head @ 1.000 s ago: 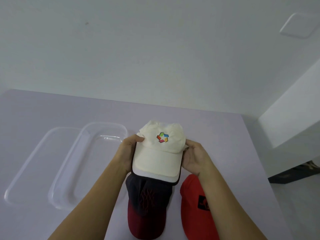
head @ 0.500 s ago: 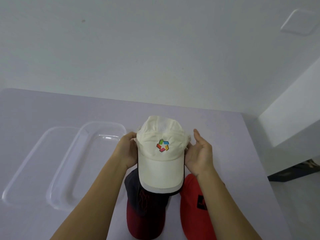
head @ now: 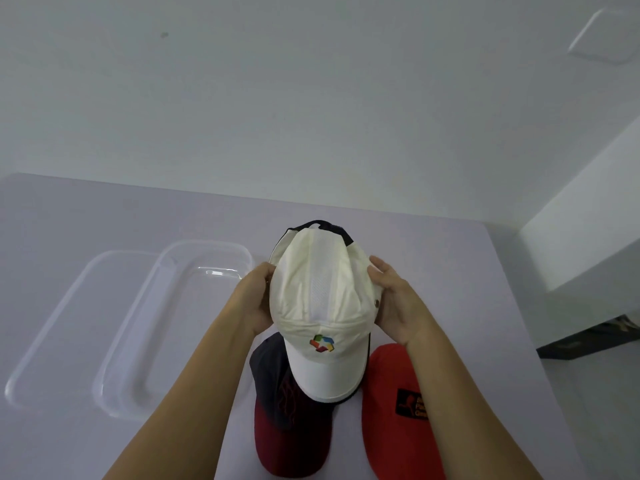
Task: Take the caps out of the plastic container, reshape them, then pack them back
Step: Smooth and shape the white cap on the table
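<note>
You hold the white cap (head: 322,299) between both hands, lifted off the table (head: 104,209) with its brim toward you, probably so you can press the creased crown round again. Your left hand (head: 254,299) clamps the cap's left side, thumb curled onto the crown. Your right hand (head: 393,306) lies flat against its right side with fingers straight, bracing rather than gripping.

Beneath the white cap's brim lies the dark cap with a maroon brim (head: 287,420), and just right of that brim the red cap (head: 391,410). Both seem parked within easy reach. Left of the white cap, well apart, the plastic container (head: 104,393) holds no cap, its lid (head: 41,358) farther left.

The white cap hides your left fingers, your right thumb and part of the dark cap's crown. The frame edge cuts off the red cap, and the lettering on its black patch is too blurred to read.
</note>
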The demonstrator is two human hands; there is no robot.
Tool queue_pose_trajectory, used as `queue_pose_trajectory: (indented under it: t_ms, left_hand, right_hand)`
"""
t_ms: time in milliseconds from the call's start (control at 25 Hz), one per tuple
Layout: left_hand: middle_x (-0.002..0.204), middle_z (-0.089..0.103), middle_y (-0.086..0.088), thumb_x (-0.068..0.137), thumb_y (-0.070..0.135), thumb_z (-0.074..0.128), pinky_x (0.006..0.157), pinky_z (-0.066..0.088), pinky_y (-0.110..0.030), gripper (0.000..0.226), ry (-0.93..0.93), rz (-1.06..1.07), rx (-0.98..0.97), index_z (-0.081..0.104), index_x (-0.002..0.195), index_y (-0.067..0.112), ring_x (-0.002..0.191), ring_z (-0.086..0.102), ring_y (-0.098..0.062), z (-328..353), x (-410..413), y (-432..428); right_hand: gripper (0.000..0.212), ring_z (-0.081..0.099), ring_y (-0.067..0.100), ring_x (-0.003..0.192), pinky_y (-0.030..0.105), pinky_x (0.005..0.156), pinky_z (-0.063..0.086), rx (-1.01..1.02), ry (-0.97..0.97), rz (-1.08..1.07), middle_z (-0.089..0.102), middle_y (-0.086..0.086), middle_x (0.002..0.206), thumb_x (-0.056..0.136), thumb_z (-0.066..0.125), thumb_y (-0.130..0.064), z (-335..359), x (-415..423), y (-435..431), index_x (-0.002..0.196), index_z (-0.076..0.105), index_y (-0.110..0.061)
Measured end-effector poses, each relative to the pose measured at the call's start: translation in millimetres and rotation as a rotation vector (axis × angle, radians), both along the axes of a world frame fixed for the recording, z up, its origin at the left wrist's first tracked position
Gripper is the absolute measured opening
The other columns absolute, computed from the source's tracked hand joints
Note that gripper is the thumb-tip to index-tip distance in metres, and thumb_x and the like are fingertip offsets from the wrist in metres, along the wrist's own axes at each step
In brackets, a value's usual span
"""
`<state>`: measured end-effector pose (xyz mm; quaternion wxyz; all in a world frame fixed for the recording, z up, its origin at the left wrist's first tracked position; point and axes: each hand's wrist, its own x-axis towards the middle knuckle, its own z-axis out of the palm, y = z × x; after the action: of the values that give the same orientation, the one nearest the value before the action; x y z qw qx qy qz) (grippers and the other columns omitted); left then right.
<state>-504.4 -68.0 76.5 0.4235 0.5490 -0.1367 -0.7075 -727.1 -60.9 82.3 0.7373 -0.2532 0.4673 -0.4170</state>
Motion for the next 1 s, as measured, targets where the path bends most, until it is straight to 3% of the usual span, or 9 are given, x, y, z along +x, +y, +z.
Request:
queue_pose_trajectory:
  t_ms: [120, 240, 360, 440, 560, 680, 760, 880, 1000]
  left_hand:
    - [0.082, 0.068, -0.005, 0.089, 0.028, 0.057, 0.072, 0.052, -0.035, 0.019, -0.039, -0.008, -0.014, 0.065, 0.084, 0.011, 0.079, 0.063, -0.023, 9, -9, 1]
    - [0.097, 0.072, -0.006, 0.090, 0.036, 0.058, 0.075, 0.053, -0.038, 0.027, 0.040, -0.025, 0.025, 0.069, 0.098, 0.013, 0.087, 0.066, -0.025, 16, -6, -2]
    - [0.078, 0.060, -0.002, 0.084, 0.018, 0.051, 0.083, 0.048, -0.036, 0.015, 0.191, -0.022, 0.074, 0.060, 0.074, 0.015, 0.074, 0.057, -0.022, 25, 5, -10]
    - [0.065, 0.052, 0.001, 0.086, 0.018, 0.048, 0.091, 0.042, -0.038, 0.030, 0.188, 0.023, 0.095, 0.054, 0.057, 0.015, 0.072, 0.052, -0.020, 24, 11, -17]
    - [0.080, 0.053, -0.001, 0.088, 0.032, 0.052, 0.089, 0.041, -0.040, 0.021, 0.132, 0.003, 0.091, 0.058, 0.076, 0.016, 0.093, 0.049, -0.022, 26, 7, -18]
    - [0.093, 0.060, -0.006, 0.087, 0.036, 0.056, 0.090, 0.045, -0.044, 0.024, 0.133, 0.058, 0.006, 0.058, 0.093, 0.013, 0.099, 0.057, -0.028, 25, 3, -11]
    - [0.097, 0.069, -0.009, 0.091, 0.040, 0.051, 0.080, 0.051, -0.046, 0.029, 0.153, 0.009, -0.155, 0.064, 0.100, 0.015, 0.092, 0.067, -0.029, 29, 4, -3]
    - [0.106, 0.073, -0.007, 0.089, 0.044, 0.050, 0.080, 0.056, -0.045, 0.039, 0.091, -0.188, -0.299, 0.066, 0.111, 0.016, 0.097, 0.070, -0.025, 33, 5, 4]
    - [0.117, 0.068, -0.012, 0.088, 0.037, 0.056, 0.089, 0.053, -0.043, 0.042, -0.038, -0.299, -0.273, 0.063, 0.119, 0.010, 0.104, 0.066, -0.027, 34, 5, 1]
  right_hand:
    - [0.031, 0.067, 0.020, 0.097, 0.034, 0.075, 0.054, 0.064, 0.064, 0.010, 0.071, 0.004, 0.109, 0.091, 0.054, -0.036, 0, 6, -1, 0.113, 0.065, -0.017]
    - [0.032, 0.065, 0.023, 0.100, 0.035, 0.076, 0.052, 0.150, 0.075, -0.062, 0.070, 0.006, 0.108, 0.091, 0.055, -0.039, 3, 5, -4, 0.110, 0.066, -0.016]
    - [0.023, 0.064, 0.025, 0.088, 0.036, 0.073, 0.053, 0.234, -0.062, -0.139, 0.071, 0.008, 0.092, 0.088, 0.056, -0.028, 10, -3, -9, 0.094, 0.070, -0.011]
    - [0.020, 0.063, 0.026, 0.085, 0.036, 0.070, 0.056, 0.291, -0.143, -0.212, 0.069, 0.010, 0.087, 0.088, 0.053, -0.021, 13, -5, -8, 0.088, 0.068, -0.007]
    - [0.032, 0.066, 0.027, 0.090, 0.039, 0.077, 0.051, 0.244, -0.240, -0.286, 0.072, 0.011, 0.093, 0.092, 0.048, -0.029, 10, -6, -5, 0.096, 0.070, -0.006]
    - [0.043, 0.073, 0.025, 0.072, 0.039, 0.079, 0.050, 0.096, -0.348, -0.259, 0.075, 0.010, 0.077, 0.093, 0.049, -0.030, 16, -7, 0, 0.069, 0.079, -0.010]
    - [0.019, 0.071, 0.024, 0.088, 0.039, 0.078, 0.055, -0.016, -0.345, -0.162, 0.073, 0.008, 0.101, 0.078, 0.069, -0.026, 18, -5, 2, 0.092, 0.075, -0.014]
    - [0.083, 0.064, 0.024, 0.104, 0.038, 0.076, 0.055, -0.101, -0.317, -0.118, 0.061, 0.007, 0.124, 0.047, 0.089, -0.018, 10, -9, -6, 0.121, 0.051, -0.019]
    - [0.087, 0.066, 0.023, 0.100, 0.036, 0.074, 0.056, -0.133, -0.258, -0.088, 0.063, 0.007, 0.120, 0.056, 0.084, -0.011, 9, -10, -7, 0.133, 0.046, -0.013]
